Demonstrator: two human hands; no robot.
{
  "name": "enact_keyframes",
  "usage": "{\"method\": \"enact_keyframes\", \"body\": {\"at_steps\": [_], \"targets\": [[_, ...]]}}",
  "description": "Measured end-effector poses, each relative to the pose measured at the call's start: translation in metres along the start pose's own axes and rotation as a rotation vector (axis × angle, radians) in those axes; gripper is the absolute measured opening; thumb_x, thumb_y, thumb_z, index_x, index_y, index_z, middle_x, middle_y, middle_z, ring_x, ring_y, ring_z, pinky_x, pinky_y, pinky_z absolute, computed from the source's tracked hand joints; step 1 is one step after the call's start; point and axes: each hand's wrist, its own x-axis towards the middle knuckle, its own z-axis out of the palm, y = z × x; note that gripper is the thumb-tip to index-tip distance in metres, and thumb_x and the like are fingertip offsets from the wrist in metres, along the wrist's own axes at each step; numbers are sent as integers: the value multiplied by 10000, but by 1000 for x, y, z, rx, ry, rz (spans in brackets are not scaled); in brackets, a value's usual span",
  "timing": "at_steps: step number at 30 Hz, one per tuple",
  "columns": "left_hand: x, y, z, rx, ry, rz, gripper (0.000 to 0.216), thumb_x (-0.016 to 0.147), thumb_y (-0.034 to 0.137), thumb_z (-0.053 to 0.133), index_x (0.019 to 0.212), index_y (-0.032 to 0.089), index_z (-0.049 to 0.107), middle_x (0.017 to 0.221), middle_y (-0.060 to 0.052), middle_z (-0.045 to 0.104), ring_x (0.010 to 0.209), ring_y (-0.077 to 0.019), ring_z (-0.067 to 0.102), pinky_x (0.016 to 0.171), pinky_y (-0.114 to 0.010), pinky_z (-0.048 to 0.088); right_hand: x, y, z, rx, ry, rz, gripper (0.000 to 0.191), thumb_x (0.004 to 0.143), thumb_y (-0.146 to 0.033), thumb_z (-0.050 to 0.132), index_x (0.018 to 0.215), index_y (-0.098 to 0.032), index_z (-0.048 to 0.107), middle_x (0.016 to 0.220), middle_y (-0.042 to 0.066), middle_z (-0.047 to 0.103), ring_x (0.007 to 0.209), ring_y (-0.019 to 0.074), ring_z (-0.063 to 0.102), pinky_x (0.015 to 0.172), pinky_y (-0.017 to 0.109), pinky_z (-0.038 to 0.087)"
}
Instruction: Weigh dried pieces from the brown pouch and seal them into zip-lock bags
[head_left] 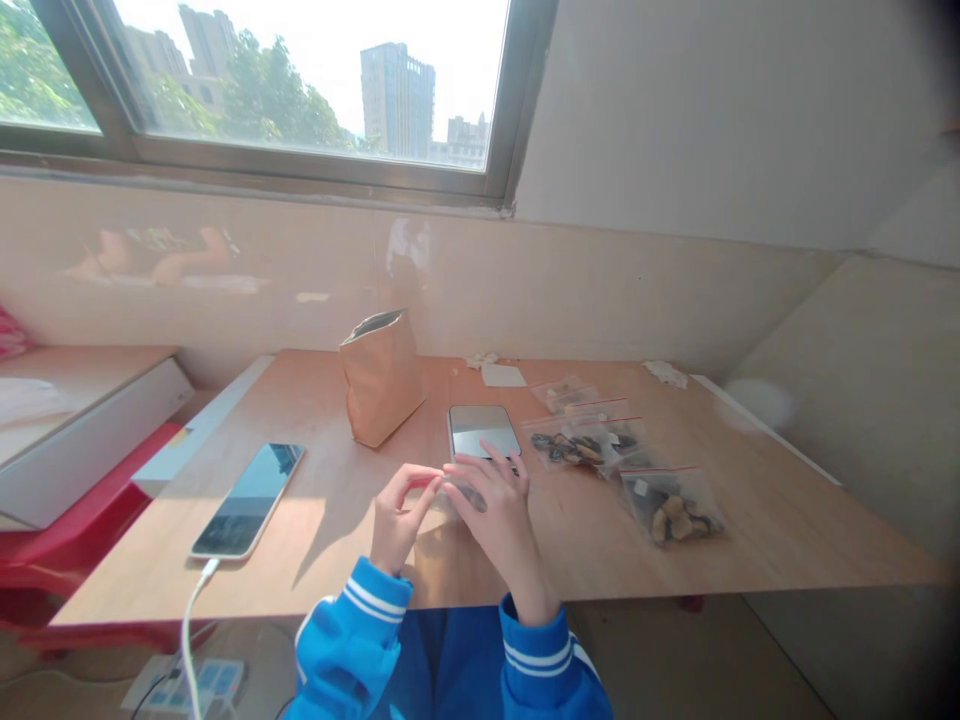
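Note:
My left hand (403, 515) pinches thumb against fingers close to the table's front edge. Its fingertips meet those of my right hand (499, 515), whose thumb and forefinger close in from the other side while the remaining fingers are lifted. Between and below the fingertips shows part of a clear plastic bag (466, 494); my fingers hide most of it, and its contents cannot be made out. Just beyond my right fingers lies a flat scale-like device (480, 428) with a shiny top. Behind it to the left, a brown paper bag (384, 385) stands upright with its top open.
Several clear zip bags (675, 505) with dark and brown dried pieces lie on the right of the wooden table (585, 555). A phone (249, 505) with a white charging cable (187, 630) is at left. White paper (502, 375) lies near the wall.

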Motion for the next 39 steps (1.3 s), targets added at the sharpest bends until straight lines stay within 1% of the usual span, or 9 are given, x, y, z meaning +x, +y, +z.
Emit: {"method": "enact_keyframes", "body": {"at_steps": [3,9,12,15,21,24,27,34,39], "targets": [[-6,10,3,20,-15,35,186,854,351,603,881,179,668,868,-51,678,857,-173,649,715,-247,544,0,-3,7,64,22,1,216,946,-183,492,854,-254,674,831,-21,733,929,186,643,1001,411,265],[-14,19,11,91,6,32,191,872,358,575,890,185,653,872,-45,676,845,-163,650,643,-215,530,-4,-3,17,69,123,75,303,920,-73,415,729,-210,607,730,8,674,763,180,593,835,352,338],[-15,19,15,113,97,25,181,882,353,564,911,189,636,868,-34,671,828,-145,645,707,-227,526,-4,0,19,113,83,51,243,945,-137,442,822,-213,637,779,11,690,772,177,600,818,333,361],[-15,15,16,84,149,-11,202,878,378,567,921,187,617,873,-37,665,811,-143,644,692,-227,521,-5,11,16,151,-35,43,128,930,-243,542,966,-238,664,820,-1,709,794,179,611,821,321,382],[-16,13,15,-59,91,-167,269,881,432,543,983,185,573,851,-49,669,795,-157,659,608,-215,504,-9,28,13,107,-98,63,271,930,-171,503,744,-233,690,737,4,712,725,188,601,735,314,396],[-16,12,15,-48,38,-124,283,865,427,570,1008,183,586,905,-55,672,824,-159,654,679,-240,516,-9,23,17,138,-87,60,316,924,-125,480,735,-237,708,734,5,728,699,176,608,753,318,398],[-15,10,15,24,59,-86,255,861,425,575,885,175,620,859,-45,663,821,-160,640,722,-253,506,-9,18,20,180,-79,39,316,919,-112,488,782,-251,736,779,1,754,694,166,616,778,325,403],[-13,11,11,121,122,13,242,862,410,572,756,197,614,793,-22,632,768,-156,607,723,-270,492,-11,18,9,206,-173,78,138,878,-244,629,884,-297,757,859,-15,755,836,186,638,791,321,442],[-14,10,9,153,172,15,239,859,410,572,766,194,617,765,-15,634,713,-146,599,659,-251,489,-15,23,3,138,-143,97,176,888,-215,602,898,-294,759,831,1,739,832,187,631,785,322,458]]}}
